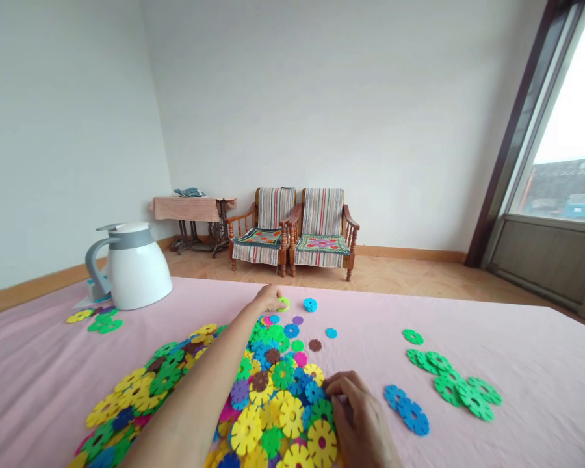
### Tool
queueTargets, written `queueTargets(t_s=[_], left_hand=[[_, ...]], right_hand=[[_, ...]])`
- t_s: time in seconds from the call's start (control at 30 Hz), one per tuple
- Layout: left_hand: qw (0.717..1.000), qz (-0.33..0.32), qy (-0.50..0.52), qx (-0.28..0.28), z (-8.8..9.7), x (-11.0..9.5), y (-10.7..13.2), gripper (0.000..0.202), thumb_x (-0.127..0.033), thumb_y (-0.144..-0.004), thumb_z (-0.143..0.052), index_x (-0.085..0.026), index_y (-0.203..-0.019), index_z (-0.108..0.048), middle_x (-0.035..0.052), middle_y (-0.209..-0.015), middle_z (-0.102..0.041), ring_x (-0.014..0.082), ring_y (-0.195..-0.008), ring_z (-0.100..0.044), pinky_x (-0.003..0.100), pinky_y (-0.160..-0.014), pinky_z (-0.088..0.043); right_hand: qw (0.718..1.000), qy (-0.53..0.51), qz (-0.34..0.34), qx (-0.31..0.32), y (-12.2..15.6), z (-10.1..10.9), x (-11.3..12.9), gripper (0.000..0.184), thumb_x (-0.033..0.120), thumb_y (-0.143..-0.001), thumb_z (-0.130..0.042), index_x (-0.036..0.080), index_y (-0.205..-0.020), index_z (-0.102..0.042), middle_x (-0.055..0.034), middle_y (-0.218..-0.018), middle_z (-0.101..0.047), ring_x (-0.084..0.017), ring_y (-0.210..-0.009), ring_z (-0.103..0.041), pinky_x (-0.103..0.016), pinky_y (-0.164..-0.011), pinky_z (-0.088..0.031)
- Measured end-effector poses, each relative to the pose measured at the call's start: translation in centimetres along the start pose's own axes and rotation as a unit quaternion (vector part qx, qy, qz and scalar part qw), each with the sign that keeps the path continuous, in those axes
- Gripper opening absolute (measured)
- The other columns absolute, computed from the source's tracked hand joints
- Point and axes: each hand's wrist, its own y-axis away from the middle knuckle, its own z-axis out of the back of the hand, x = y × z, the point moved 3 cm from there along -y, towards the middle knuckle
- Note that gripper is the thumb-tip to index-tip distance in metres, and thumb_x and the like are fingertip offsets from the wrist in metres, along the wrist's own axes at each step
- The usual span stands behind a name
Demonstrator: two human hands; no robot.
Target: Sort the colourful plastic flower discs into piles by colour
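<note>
My left hand (269, 298) reaches over the pile to the far side of the table, its fingers closed on a lime-green notched plastic disc (284, 303). Just right of it lies a light-blue disc (310, 305). Beneath and beside my left forearm spreads a heap of flower-shaped interlocking discs (273, 409) in yellow, green, blue, purple, pink and brown. At the heap's right edge rests my right hand (358, 419), fingers curled in against the discs. Whatever its fingertips hold, if anything, is hidden.
Two joined blue discs (407, 409) and several green discs (461, 383) lie to the right on the pink tablecloth (531, 364). A white jug (139, 270) with a grey handle stands at left, near a small disc group (104, 322). Two wooden armchairs (292, 227) stand beyond.
</note>
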Motion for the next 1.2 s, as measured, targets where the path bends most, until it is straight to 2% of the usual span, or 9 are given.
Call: queueTargets(t_s=[0.2,0.4,0.57,0.73,0.9,1.1,1.2], left_hand=[[1.000,0.003,-0.002,0.017,-0.3,-0.2,-0.2,0.030,-0.031,-0.089,-0.054,-0.015,-0.114,-0.054,0.0074,-0.115,-0.057,0.0213,-0.097,-0.058,0.040,-0.081,-0.051],[1.000,-0.005,-0.015,0.006,-0.2,-0.1,0.1,0.030,-0.031,-0.089,-0.054,-0.015,-0.114,-0.054,0.0074,-0.115,-0.057,0.0213,-0.097,-0.058,0.040,-0.081,-0.051],[0.998,-0.058,-0.033,0.008,0.2,-0.5,0.4,0.031,-0.031,-0.089,-0.054,-0.015,-0.116,-0.053,0.0080,-0.116,-0.056,0.0212,-0.098,-0.058,0.041,-0.081,-0.051],[0.990,-0.125,-0.054,0.028,0.1,-1.2,0.2,0.029,-0.027,-0.086,-0.058,-0.016,-0.113,-0.056,0.0083,-0.118,-0.055,0.0224,-0.104,-0.055,0.044,-0.089,-0.046],[0.987,-0.137,-0.071,0.053,-0.5,-1.3,-0.5,0.025,-0.029,-0.089,-0.053,-0.017,-0.111,-0.056,0.0078,-0.116,-0.056,0.0202,-0.100,-0.057,0.041,-0.085,-0.049],[0.985,-0.136,-0.078,0.069,-0.7,-1.3,-0.6,0.026,-0.030,-0.090,-0.053,-0.016,-0.112,-0.055,0.0075,-0.114,-0.057,0.0196,-0.096,-0.059,0.039,-0.081,-0.051],[0.985,-0.147,-0.072,0.053,-0.4,-1.8,-0.2,0.028,-0.028,-0.086,-0.057,-0.017,-0.112,-0.056,0.0080,-0.116,-0.057,0.0215,-0.101,-0.057,0.041,-0.086,-0.048]], right_hand=[[1.000,0.000,-0.003,0.004,0.1,0.2,0.1,0.021,0.012,-0.080,-0.038,0.020,-0.077,-0.057,-0.0052,-0.085,-0.062,-0.015,-0.080,-0.060,-0.024,-0.072,-0.047],[1.000,-0.022,-0.007,-0.012,0.1,0.1,0.1,0.021,0.012,-0.078,-0.039,0.020,-0.076,-0.058,-0.0053,-0.084,-0.062,-0.016,-0.080,-0.059,-0.025,-0.072,-0.047],[0.999,-0.042,-0.015,-0.026,0.2,-0.2,0.1,0.020,0.014,-0.078,-0.039,0.020,-0.074,-0.057,-0.0050,-0.083,-0.062,-0.016,-0.079,-0.059,-0.025,-0.071,-0.046],[0.998,-0.046,-0.017,-0.032,0.1,-0.1,0.2,0.021,0.016,-0.079,-0.038,0.021,-0.074,-0.057,-0.0056,-0.082,-0.061,-0.017,-0.079,-0.059,-0.026,-0.071,-0.047],[1.000,-0.020,-0.006,0.001,-0.1,0.2,0.4,0.021,0.015,-0.080,-0.038,0.020,-0.076,-0.057,-0.0056,-0.085,-0.063,-0.016,-0.080,-0.060,-0.024,-0.072,-0.048],[1.000,-0.014,0.005,-0.006,-0.1,0.3,0.3,0.021,0.012,-0.079,-0.040,0.020,-0.076,-0.058,-0.0045,-0.084,-0.063,-0.015,-0.079,-0.061,-0.022,-0.071,-0.047],[1.000,-0.024,0.006,-0.014,-0.1,0.2,0.3,0.020,0.012,-0.078,-0.040,0.020,-0.075,-0.058,-0.0040,-0.083,-0.063,-0.014,-0.078,-0.061,-0.022,-0.070,-0.047]])
